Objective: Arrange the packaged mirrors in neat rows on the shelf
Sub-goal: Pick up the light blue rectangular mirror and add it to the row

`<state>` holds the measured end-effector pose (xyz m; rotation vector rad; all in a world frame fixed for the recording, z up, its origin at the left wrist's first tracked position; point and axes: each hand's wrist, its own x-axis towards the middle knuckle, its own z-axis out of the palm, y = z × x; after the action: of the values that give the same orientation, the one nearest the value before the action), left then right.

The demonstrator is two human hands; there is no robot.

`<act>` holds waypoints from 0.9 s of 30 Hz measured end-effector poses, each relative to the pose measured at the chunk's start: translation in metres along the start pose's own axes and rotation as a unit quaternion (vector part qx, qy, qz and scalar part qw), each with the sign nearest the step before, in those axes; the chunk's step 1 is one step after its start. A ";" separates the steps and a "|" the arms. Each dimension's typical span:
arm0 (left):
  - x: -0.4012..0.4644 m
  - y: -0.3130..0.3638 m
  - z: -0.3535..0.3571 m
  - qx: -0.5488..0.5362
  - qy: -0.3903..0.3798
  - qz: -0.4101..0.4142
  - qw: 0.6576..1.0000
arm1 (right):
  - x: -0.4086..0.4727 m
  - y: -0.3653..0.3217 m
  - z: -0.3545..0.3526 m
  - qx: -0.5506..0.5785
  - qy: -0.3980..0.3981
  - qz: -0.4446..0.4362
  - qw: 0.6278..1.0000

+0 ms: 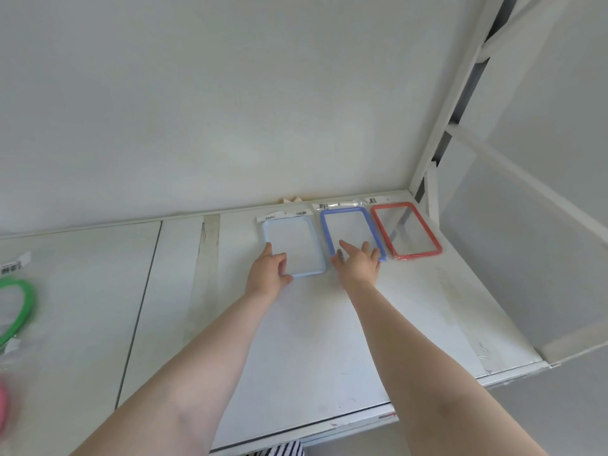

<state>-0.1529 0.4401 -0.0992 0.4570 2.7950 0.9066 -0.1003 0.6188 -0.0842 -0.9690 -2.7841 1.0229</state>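
Observation:
Three packaged rectangular mirrors lie flat in a row at the back right of the white shelf (pixel 296 340): a pale blue-framed mirror (pixel 296 245), a darker blue-framed mirror (pixel 348 225) and a red-framed mirror (pixel 406 230). My left hand (pixel 268 273) grips the near left corner of the pale blue mirror, thumb on its lower edge. My right hand (pixel 358 261) rests flat with fingers spread on the near edge of the darker blue mirror, holding nothing.
At the far left edge lie a green round-framed packaged mirror (pixel 18 307) and a pink item (pixel 4 406), blurred. White wall stands behind the shelf; a white upright frame (pixel 437 133) borders the right side. The shelf's front edge runs near the bottom.

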 end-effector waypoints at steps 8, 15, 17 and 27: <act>0.007 0.003 0.003 -0.019 -0.013 0.000 1.000 | 0.001 0.010 0.005 0.017 -0.006 -0.027 0.999; 0.010 0.002 0.008 -0.015 0.002 0.014 1.000 | 0.004 0.011 0.009 0.021 -0.003 -0.021 1.000; 0.011 0.001 0.008 -0.008 -0.003 0.015 1.000 | 0.005 0.010 0.010 0.023 0.001 -0.019 1.000; 0.000 0.018 -0.007 -0.005 -0.011 0.007 1.000 | -0.011 0.004 -0.006 0.034 0.030 -0.012 0.999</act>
<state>-0.1506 0.4504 -0.0828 0.4823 2.7690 0.9128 -0.0879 0.6181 -0.0797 -0.9409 -2.6868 1.0604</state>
